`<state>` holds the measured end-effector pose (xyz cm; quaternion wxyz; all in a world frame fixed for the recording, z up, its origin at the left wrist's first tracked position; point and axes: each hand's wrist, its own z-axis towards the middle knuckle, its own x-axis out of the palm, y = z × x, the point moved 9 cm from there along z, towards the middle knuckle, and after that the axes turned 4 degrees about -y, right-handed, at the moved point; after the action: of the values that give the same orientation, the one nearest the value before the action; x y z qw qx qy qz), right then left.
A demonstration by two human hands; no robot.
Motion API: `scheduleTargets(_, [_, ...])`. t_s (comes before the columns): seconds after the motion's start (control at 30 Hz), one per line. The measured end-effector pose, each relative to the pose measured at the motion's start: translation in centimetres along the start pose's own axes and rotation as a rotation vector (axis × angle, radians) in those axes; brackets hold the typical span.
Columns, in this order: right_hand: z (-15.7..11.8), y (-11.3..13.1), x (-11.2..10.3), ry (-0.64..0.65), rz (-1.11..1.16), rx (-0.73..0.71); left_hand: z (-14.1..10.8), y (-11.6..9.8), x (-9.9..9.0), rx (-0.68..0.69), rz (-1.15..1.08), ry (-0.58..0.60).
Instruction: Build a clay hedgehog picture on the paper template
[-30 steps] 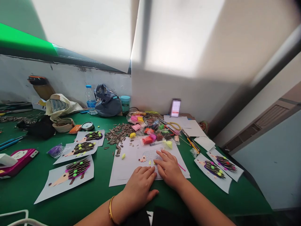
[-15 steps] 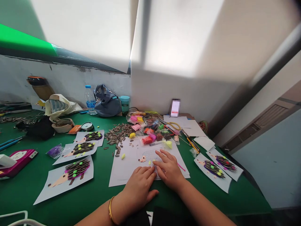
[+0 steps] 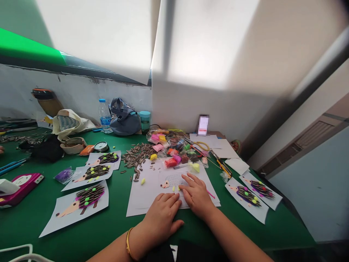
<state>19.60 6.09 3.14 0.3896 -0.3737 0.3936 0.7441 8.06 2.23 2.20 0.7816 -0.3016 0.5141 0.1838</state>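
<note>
White paper [image 3: 139,198] lies before me, bearing a hedgehog drawing [image 3: 174,180] with a peach clay face [image 3: 165,184]. Two small yellow clay pieces [image 3: 173,189] sit under the hedgehog's body. My right hand [image 3: 196,193] rests on the sheet with fingers spread, its fingertips beside the right-hand yellow piece and over the drawing's rear. Flat on the paper's lower edge, my left hand [image 3: 163,213] has its fingers stretched out and its thumb apart. A yellow clay lump [image 3: 143,181] lies at the sheet's left. Beyond my right hand shows a pink stick [image 3: 211,194].
Sunflower seeds [image 3: 139,154] and bagged coloured clay [image 3: 171,162] lie behind the paper. Finished hedgehog cards stand left [image 3: 79,203] and right [image 3: 248,198]. Scissors [image 3: 201,146], a cutter [image 3: 223,165], a water bottle [image 3: 104,116] and a phone [image 3: 203,125] are farther back.
My right fingertips have shifted slightly right, uncovering more of the second yellow clay piece. My left hand stays put. Part of another person's hand appears at the far left edge.
</note>
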Motion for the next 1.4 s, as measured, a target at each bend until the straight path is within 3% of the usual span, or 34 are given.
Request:
scheduleTargets(0.27, [-0.2,0.3,-0.1,0.009,0.065,-0.031,-0.1,-0.1,-0.5,-0.02,0.021,-0.003])
scheduleTargets(0.5, [-0.2,-1.8,-0.4,-0.109,0.101,0.02,-0.1,-0.2,-0.8,0.001,-0.035,-0.031])
scheduleTargets(0.63, [-0.2,-2.3,0.3,-0.082,0.11,0.052,0.3,0.1,-1.7,0.018,-0.047,-0.032])
scheduleTargets(0.7, [-0.2,-2.4,0.5,-0.066,0.115,0.066,0.7,1.3,-3.2,0.002,-0.007,-0.076])
scheduleTargets(0.8, [-0.2,-2.6,0.4,-0.069,0.128,0.086,0.9,5.9,-5.8,-0.202,0.182,-0.109])
scheduleTargets(0.87, [-0.2,-2.7,0.3,-0.079,0.138,0.091,0.3,9.4,-7.2,-0.346,0.339,-0.086])
scheduleTargets(0.97, [-0.1,-2.8,0.3,-0.091,0.157,0.086,-0.6,12.5,-7.4,-0.416,0.457,0.027])
scheduleTargets(1.03, [-0.1,-2.8,0.3,-0.097,0.169,0.082,-1.0,13.3,-6.8,-0.408,0.462,0.08])
scheduleTargets(1.13, [-0.1,-2.7,0.2,-0.111,0.176,0.079,-1.0,13.2,-6.5,-0.39,0.479,0.071])
scheduleTargets(1.27, [0.1,-3.3,-0.5,-0.155,0.179,0.08,-0.4,12.9,-7.9,-0.444,0.465,-0.003])
scheduleTargets(1.4, [1.1,-6.3,-2.2,-0.247,0.091,0.157,0.4,12.4,-9.5,-0.454,0.383,-0.084])
